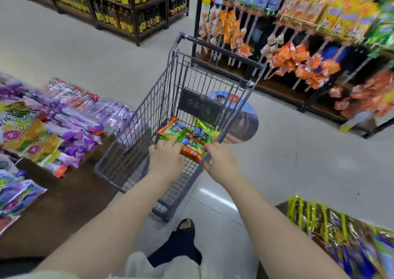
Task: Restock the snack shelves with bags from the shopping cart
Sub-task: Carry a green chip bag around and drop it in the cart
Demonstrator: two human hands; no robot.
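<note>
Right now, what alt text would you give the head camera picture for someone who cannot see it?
A person's left hand and right hand grip green-and-red snack bags lying in a grey wire shopping cart in a shop aisle. Purple bags lie on the left display; orange packets hang on the right.

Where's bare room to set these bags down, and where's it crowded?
Bare brown wood on the left display table, between the purple bags and the cart. Bare wire floor at the cart's near end, below the hands. Crowded: the cart's far end, where left hand and right hand grip the green snack bags; the yellow-green packs fill the lower-right table.
</note>
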